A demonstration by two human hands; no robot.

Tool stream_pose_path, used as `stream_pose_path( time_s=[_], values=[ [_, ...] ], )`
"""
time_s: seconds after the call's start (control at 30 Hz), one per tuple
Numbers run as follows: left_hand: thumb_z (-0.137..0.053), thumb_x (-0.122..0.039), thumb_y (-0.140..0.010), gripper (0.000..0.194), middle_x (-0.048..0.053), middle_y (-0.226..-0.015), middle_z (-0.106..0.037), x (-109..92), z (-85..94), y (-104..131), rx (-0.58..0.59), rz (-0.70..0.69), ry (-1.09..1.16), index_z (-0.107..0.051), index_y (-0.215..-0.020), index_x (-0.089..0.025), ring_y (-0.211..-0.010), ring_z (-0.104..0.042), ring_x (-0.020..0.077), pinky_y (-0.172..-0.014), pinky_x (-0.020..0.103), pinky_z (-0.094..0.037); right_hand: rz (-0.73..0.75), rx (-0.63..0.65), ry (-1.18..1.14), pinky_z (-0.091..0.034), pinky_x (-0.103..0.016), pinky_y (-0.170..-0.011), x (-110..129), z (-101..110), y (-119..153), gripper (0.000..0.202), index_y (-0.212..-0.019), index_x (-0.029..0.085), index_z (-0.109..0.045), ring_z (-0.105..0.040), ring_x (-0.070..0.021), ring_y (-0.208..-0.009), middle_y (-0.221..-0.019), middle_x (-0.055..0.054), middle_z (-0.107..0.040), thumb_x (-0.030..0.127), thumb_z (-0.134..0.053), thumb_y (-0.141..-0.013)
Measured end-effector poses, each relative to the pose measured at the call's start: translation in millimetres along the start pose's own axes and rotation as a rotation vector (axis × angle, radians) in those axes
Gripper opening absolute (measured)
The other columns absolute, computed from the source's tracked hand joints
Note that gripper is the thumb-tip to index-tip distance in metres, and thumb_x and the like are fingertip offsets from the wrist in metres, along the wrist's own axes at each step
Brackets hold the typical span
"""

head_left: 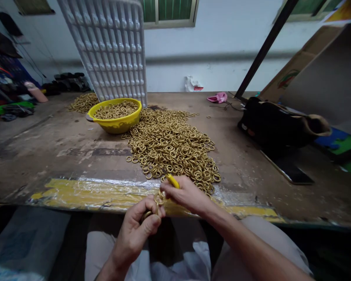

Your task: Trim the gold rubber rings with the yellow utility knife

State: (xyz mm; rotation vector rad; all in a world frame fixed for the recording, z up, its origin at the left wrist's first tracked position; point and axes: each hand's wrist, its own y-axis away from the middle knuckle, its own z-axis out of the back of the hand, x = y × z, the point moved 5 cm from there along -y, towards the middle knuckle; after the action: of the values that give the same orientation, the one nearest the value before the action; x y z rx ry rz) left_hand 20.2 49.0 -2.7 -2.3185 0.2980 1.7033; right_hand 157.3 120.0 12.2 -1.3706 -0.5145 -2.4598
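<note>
My left hand (139,228) is closed around several brass-coloured rings (158,201) at the table's front edge. My right hand (183,193) meets it from the right, its fingers curled around a small tool with a yellow handle (173,181). The tool's working end is too small to make out. Just beyond both hands spreads a large heap of loose brass-coloured rings (175,146). A yellow basin (117,124) filled with more rings stands at the heap's back left.
The brown table (61,144) has yellow tape (84,195) along its front edge. Behind the basin leans a grey ribbed panel (114,54). At the right lie a black bag (269,121) and a phone (292,171); a pink cloth (218,97) lies farther back.
</note>
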Motion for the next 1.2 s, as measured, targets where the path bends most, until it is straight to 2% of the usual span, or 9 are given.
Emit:
stream_pose_path(
  time_s=[0.07,0.1,0.17,0.27,0.4,0.5,0.73,0.97,1.2],
  values=[
    [-0.057,-0.04,-0.085,0.026,0.004,-0.08,-0.049,6.6,1.8,-3.2,0.01,-0.005,0.097,-0.056,-0.076,-0.016,-0.058,-0.035,0.0093,-0.05,0.023,-0.027,-0.068,0.187,-0.332,-0.03,-0.019,-0.042,-1.4,-17.4,3.5,0.037,-0.067,0.017,-0.052,-0.038,-0.0076,-0.042,-0.05,0.004,-0.045,0.048,-0.046,-0.087],
    [-0.056,-0.04,-0.086,0.028,0.003,-0.078,-0.048,9.3,2.8,-4.6,-0.003,-0.005,0.131,-0.055,-0.073,-0.015,-0.057,-0.035,0.0086,-0.049,0.022,-0.026,-0.101,0.227,-0.45,-0.028,-0.019,-0.039,-2.7,-23.0,5.6,0.038,-0.068,0.017,-0.051,-0.035,-0.0069,-0.039,-0.048,0.005,-0.042,0.052,-0.047,-0.085],
    [-0.054,-0.037,-0.087,0.028,0.002,-0.075,-0.048,13.5,4.3,-6.5,-0.051,0.016,0.17,-0.053,-0.07,-0.015,-0.054,-0.034,0.007,-0.047,0.021,-0.023,-0.126,0.225,-0.615,-0.026,-0.018,-0.035,-5.1,-27.1,8.6,0.039,-0.069,0.018,-0.049,-0.032,-0.006,-0.037,-0.046,0.007,-0.041,0.055,-0.051,-0.081],
    [-0.055,-0.03,-0.088,0.024,0.002,-0.075,-0.052,16.4,5.0,-7.8,-0.131,0.067,0.194,-0.053,-0.07,-0.014,-0.05,-0.034,0.0048,-0.045,0.02,-0.021,-0.08,0.186,-0.714,-0.026,-0.017,-0.036,-4.4,-23.9,10.3,0.033,-0.072,0.018,-0.052,-0.033,-0.0052,-0.038,-0.048,0.007,-0.043,0.049,-0.06,-0.077],
    [-0.059,-0.026,-0.084,0.011,0.001,-0.074,-0.056,17.8,6.8,-10.0,-0.206,0.133,0.277,-0.052,-0.085,-0.018,-0.047,-0.035,0.004,-0.042,0.017,-0.021,-0.035,0.16,-0.678,-0.025,-0.017,-0.036,1.4,-16.9,10.6,0.023,-0.078,0.016,-0.059,-0.031,-0.005,-0.039,-0.047,0.008,-0.042,0.038,-0.065,-0.075],
    [-0.062,-0.024,-0.081,0.021,0.001,-0.075,-0.056,19.7,7.7,-11.6,-0.203,0.222,0.317,-0.053,-0.099,-0.018,-0.047,-0.035,0.0038,-0.04,0.016,-0.021,0.022,0.111,-0.603,-0.027,-0.018,-0.04,6.6,-11.0,10.8,0.016,-0.08,0.015,-0.063,-0.034,-0.0051,-0.042,-0.049,0.007,-0.044,0.03,-0.062,-0.076],
    [-0.066,-0.02,-0.078,0.019,0.0,-0.075,-0.053,19.4,4.9,-11.5,-0.16,0.321,0.407,-0.051,-0.089,-0.016,-0.05,-0.039,0.0036,-0.039,0.013,-0.022,0.221,0.017,-0.468,-0.041,-0.022,-0.062,12.0,-4.7,11.5,0.007,-0.078,0.016,-0.063,-0.051,-0.0096,-0.064,-0.069,0.002,-0.058,0.02,-0.058,-0.078],
    [-0.059,-0.022,-0.085,0.011,0.005,-0.081,-0.061,14.4,0.2,-11.4,-0.044,0.308,0.414,-0.053,-0.092,-0.015,-0.047,-0.043,0.0025,-0.038,0.013,-0.02,0.24,-0.066,-0.419,-0.042,-0.024,-0.066,5.4,-4.6,10.4,0.006,-0.08,0.017,-0.061,-0.053,-0.012,-0.069,-0.074,0.001,-0.058,0.022,-0.059,-0.077],
    [-0.063,-0.029,-0.083,0.017,0.004,-0.074,-0.061,15.0,4.6,-7.4,-0.107,0.326,0.406,-0.059,-0.085,-0.013,-0.047,-0.044,0.0035,-0.038,0.013,-0.023,0.396,-0.142,-0.209,-0.042,-0.024,-0.07,12.1,-2.9,14.6,0.008,-0.08,0.018,-0.06,-0.054,-0.0131,-0.076,-0.078,0.0,-0.057,0.014,-0.053,-0.081]
  ],
)
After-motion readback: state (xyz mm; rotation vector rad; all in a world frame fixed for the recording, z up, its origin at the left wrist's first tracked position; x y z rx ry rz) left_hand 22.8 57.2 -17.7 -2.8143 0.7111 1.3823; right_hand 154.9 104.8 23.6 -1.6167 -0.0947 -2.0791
